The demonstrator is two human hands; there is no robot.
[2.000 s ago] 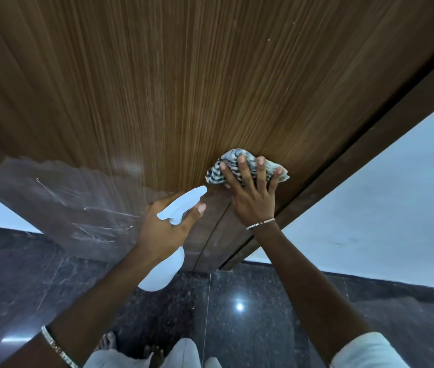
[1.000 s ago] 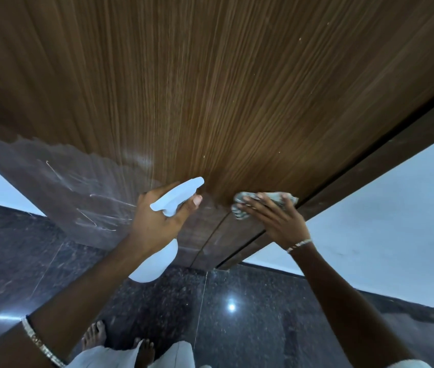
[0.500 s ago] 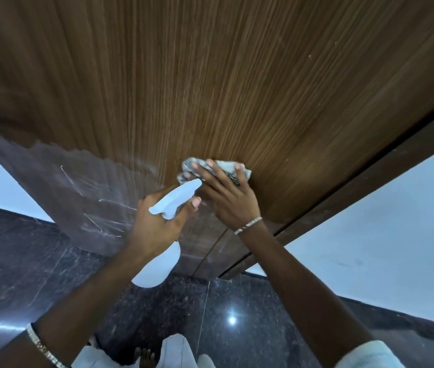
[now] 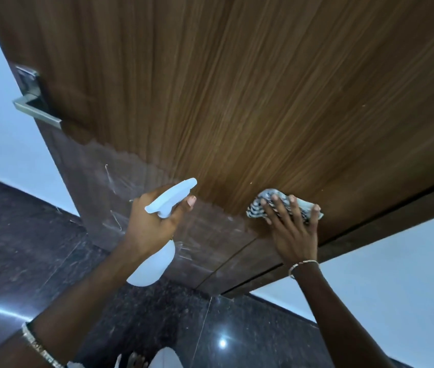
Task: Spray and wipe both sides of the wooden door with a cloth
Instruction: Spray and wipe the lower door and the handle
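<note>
The wooden door (image 4: 250, 88) fills the upper view, its grain brown above and a duller scratched band low down. My right hand (image 4: 291, 231) presses a striped grey-and-white cloth (image 4: 257, 207) flat against the door's lower part near the right edge, fingers spread over it. My left hand (image 4: 152, 221) grips a white spray bottle (image 4: 168, 201) just left of the cloth, nozzle pointing at the door; the bottle's body (image 4: 152, 266) hangs below my fist.
A metal lever handle (image 4: 35, 107) sticks out at the door's left edge. The dark door frame (image 4: 396, 221) runs along the right, with a pale wall (image 4: 396, 288) beside it. Below lies a glossy dark stone floor (image 4: 37, 248), my feet near the bottom edge.
My right hand slid the cloth from beside the spray nozzle rightward toward the door's edge. The view rose, bringing the lever handle into sight. The left hand holds the bottle in about the same place.
</note>
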